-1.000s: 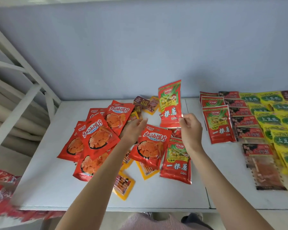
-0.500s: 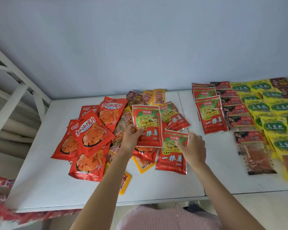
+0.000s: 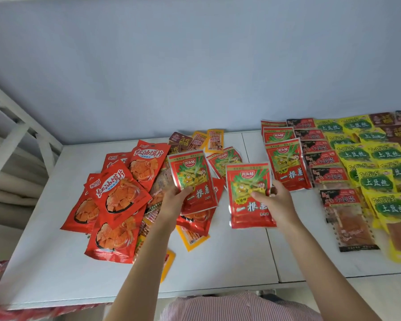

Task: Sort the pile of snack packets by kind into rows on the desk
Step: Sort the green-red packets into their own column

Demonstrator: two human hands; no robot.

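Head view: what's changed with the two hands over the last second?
The left hand took a red-and-green packet from the right hand, which then lifted another packet off the pile, each now in its own grip. The sorted rows stayed put.

Wall: we face a plain pale blue wall (image 3: 195, 66).
Tabletop: white tabletop (image 3: 56, 262).
Left: white frame (image 3: 21, 126).
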